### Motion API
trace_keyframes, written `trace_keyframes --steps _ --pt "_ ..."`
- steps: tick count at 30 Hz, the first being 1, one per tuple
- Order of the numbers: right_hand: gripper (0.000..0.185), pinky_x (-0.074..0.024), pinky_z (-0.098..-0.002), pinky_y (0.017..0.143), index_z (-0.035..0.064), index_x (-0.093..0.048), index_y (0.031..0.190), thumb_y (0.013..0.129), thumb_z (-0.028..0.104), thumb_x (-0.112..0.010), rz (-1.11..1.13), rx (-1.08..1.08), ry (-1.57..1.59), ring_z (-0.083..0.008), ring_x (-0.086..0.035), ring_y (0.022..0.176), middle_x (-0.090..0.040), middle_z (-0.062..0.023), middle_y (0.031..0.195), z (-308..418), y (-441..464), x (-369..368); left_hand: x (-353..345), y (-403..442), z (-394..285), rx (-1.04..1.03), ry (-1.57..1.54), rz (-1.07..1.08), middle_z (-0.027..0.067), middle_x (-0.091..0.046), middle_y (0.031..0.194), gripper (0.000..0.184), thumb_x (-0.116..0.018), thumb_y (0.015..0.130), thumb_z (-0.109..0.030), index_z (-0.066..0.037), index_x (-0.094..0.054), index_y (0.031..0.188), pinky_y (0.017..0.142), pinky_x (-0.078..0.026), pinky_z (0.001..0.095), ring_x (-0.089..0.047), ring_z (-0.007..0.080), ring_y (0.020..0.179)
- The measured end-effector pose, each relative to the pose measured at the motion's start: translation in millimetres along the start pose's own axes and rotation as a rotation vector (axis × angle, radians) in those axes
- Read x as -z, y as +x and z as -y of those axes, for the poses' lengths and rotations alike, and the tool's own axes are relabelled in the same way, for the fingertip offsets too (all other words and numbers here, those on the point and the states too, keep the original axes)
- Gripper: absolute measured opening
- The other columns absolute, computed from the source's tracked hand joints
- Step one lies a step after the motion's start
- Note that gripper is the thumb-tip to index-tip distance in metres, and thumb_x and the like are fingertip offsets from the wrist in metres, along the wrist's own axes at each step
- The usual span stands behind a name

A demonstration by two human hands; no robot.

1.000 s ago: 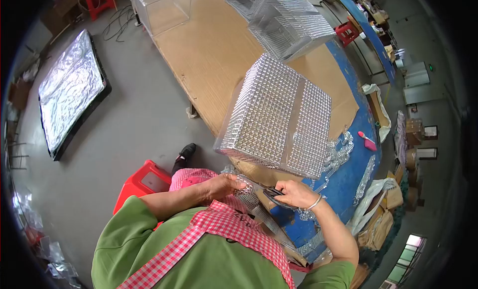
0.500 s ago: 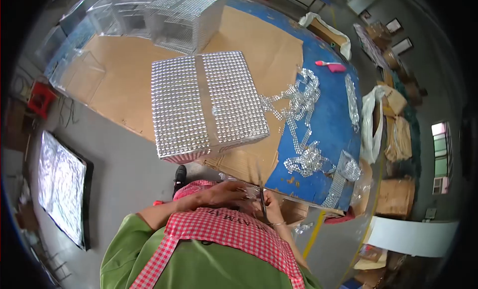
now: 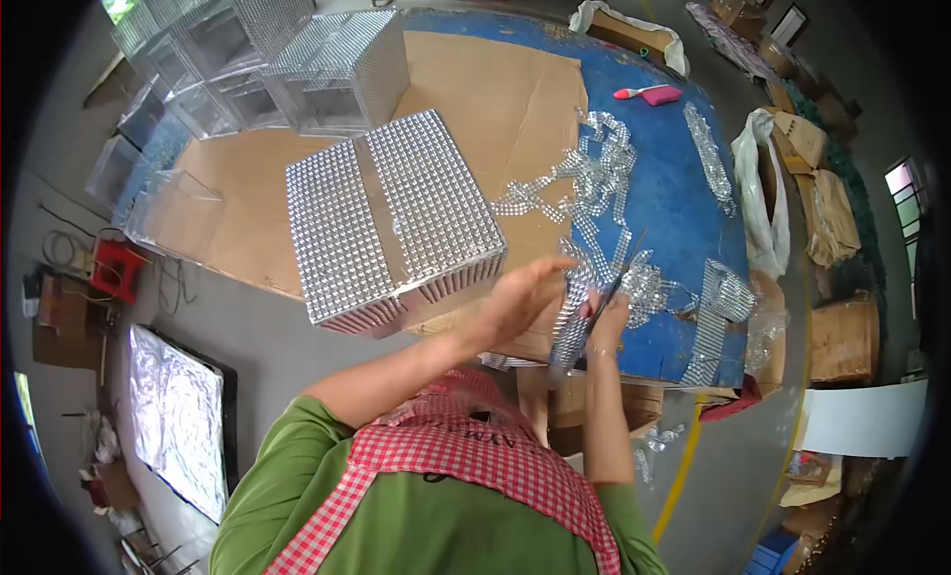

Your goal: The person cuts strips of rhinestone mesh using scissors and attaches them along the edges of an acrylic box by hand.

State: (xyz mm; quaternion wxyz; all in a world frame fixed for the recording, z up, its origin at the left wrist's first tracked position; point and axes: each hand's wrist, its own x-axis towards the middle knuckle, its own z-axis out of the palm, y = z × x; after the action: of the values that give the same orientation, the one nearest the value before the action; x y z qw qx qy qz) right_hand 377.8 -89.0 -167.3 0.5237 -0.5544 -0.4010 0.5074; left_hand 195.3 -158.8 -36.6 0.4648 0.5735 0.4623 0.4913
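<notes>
My right hand point(image 3: 610, 322) is closed round a pair of scissors point(image 3: 622, 276), whose dark blades point up and away over the blue tabletop. A silver rhinestone strip point(image 3: 572, 322), smeared by motion, hangs between my hands beside the right fingers; I cannot tell which hand bears it. My left hand point(image 3: 515, 303) is open, its fingers stretched toward the upper part of that strip. Left of it stands a box point(image 3: 436, 194) covered in rows of silver rhinestones, with a plain band across its top. More rhinestone strips point(image 3: 599, 164) lie tangled beyond my hands.
Cardboard point(image 3: 485, 80) covers part of the blue table point(image 3: 674, 169). Clear and rhinestone-covered boxes point(image 3: 337, 70) are stacked at the back left. A pink brush point(image 3: 659, 95) lies at the far right. A foil-covered panel point(image 3: 178, 417) rests low on the left.
Both hands have moved up and forward from the apron to the table edge, the scissors with the right one. The rhinestone strip now shows between them. The view has shifted.
</notes>
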Motion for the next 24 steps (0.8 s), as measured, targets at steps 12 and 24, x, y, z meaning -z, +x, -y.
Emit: trace_keyframes --steps 12,24 --pt "0.02 -0.047 -0.0405 0.072 0.0015 -0.052 0.087 0.069 0.007 -0.06 -0.06 0.392 -1.386 -0.0332 -0.055 0.085 -0.053 -0.0158 0.09 -93 49 -4 67 -161 -4 -0.071 0.768 -0.517 0.0105 -0.062 0.091 0.023 -0.06 0.075 0.0 -0.004 -0.061 0.098 0.072 -0.047 0.0342 -0.059 0.0265 0.081" --pt "0.034 -0.0394 -0.0427 0.082 0.0016 -0.051 0.105 0.073 0.009 -0.061 0.046 0.651 -1.155 -0.0352 -0.049 0.094 -0.05 -0.0171 0.105 -85 7 14 120 -114 -36 -0.228 1.419 0.024 0.0051 -0.053 0.108 0.032 -0.058 0.068 -0.006 -0.011 -0.059 0.099 0.082 -0.041 0.0349 -0.05 0.023 0.1"
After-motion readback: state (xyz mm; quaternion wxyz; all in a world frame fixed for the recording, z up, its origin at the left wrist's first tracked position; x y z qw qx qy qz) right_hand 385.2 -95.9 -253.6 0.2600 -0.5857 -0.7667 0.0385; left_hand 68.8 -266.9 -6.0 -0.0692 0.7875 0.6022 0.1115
